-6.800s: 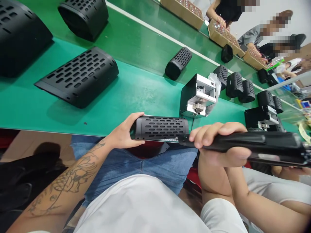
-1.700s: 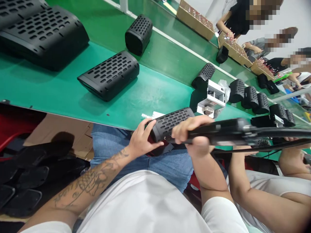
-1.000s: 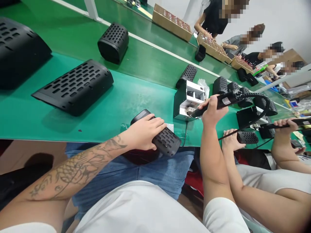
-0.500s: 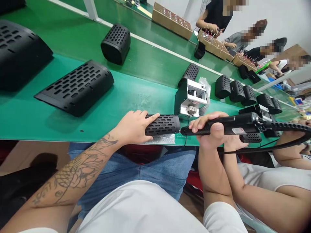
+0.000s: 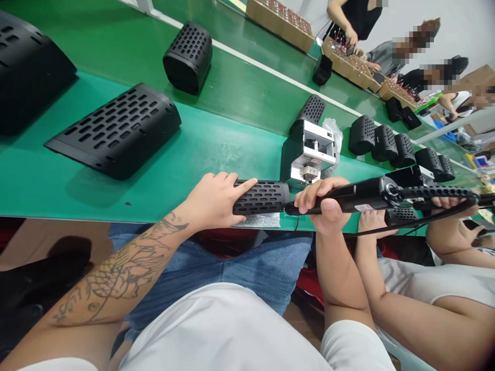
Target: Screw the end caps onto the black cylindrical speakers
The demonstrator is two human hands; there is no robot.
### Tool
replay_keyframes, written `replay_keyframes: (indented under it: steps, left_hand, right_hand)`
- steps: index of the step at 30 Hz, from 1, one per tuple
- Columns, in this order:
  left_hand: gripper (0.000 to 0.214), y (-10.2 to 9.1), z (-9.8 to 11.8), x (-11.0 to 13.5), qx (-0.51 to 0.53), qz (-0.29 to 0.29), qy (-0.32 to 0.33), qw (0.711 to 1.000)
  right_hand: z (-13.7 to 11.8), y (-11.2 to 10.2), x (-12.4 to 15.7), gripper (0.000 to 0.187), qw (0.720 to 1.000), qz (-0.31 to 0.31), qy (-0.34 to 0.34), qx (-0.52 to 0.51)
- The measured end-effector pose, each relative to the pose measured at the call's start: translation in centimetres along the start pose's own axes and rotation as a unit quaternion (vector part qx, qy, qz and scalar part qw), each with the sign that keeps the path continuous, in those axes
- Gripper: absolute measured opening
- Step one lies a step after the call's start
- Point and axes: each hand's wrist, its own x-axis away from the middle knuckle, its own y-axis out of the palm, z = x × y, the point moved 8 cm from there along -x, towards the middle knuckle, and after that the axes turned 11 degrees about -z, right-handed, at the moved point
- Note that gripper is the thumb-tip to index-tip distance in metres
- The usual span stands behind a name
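My left hand (image 5: 212, 202) is wrapped over the left end of a black perforated housing (image 5: 266, 197), index finger lying along its top. The housing lies on its side at the table's near edge, partly on bubble wrap (image 5: 263, 220). In my right hand (image 5: 327, 208) is a black electric screwdriver (image 5: 358, 196), held nearly level and pointing left. Its tip meets the right end of the housing; the exact contact point is too small to make out. Just behind the tip stands a silver-and-black screw feeder (image 5: 309, 154).
Larger perforated housings (image 5: 119, 129) lie at the left, and another housing (image 5: 188, 57) stands farther back. Several more housings (image 5: 362, 135) line the right side. A co-worker's arm (image 5: 371, 257) is close to my right arm. Across the bench, people work at cardboard boxes (image 5: 280, 23).
My right hand and the screwdriver have shifted slightly left, bringing the tip closer to the housing's end. The head view has moved a little; my left hand keeps its hold.
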Motion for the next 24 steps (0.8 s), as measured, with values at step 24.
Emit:
replay_keyframes:
  steps: [24]
  left_hand:
    - [0.102, 0.1, -0.4, -0.3, 0.015, 0.004, 0.013, 1.000]
  right_hand:
    - [0.2, 1.1, 0.0, 0.033, 0.999, -0.040, 0.004, 0.026]
